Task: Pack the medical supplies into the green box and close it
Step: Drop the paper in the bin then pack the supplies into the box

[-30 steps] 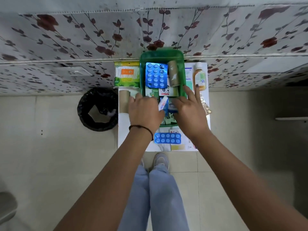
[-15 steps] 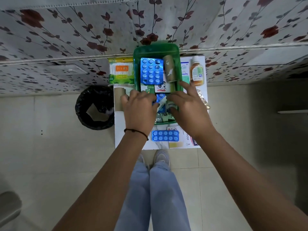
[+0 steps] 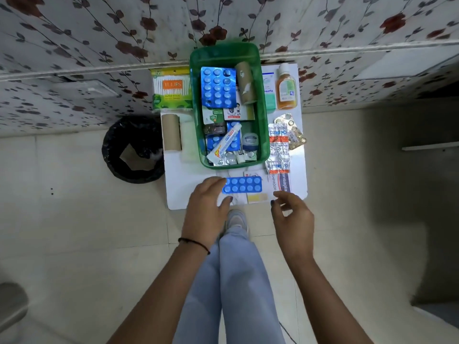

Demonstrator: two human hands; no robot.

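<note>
Box (image 3: 223,54) holds pills (image 3: 218,86), tube (image 3: 224,144), roll (image 3: 245,83); left hand (image 3: 206,207) pinches strip (image 3: 242,184), right hand (image 3: 293,214) loose

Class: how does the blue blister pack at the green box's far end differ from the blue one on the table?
The boxed pack is bigger, three tablets wide; the table pack is a two-row strip. The boxed pack lies inside the green box; the table pack lies outside, by the left hand. Both are blue with round tablets.

White table (image 3: 178,187) with green box (image 3: 264,125), swab pack (image 3: 171,89), cardboard roll (image 3: 171,132), amber bottle (image 3: 286,89), foil strips (image 3: 279,147), blue blister strip (image 3: 242,184)
</note>
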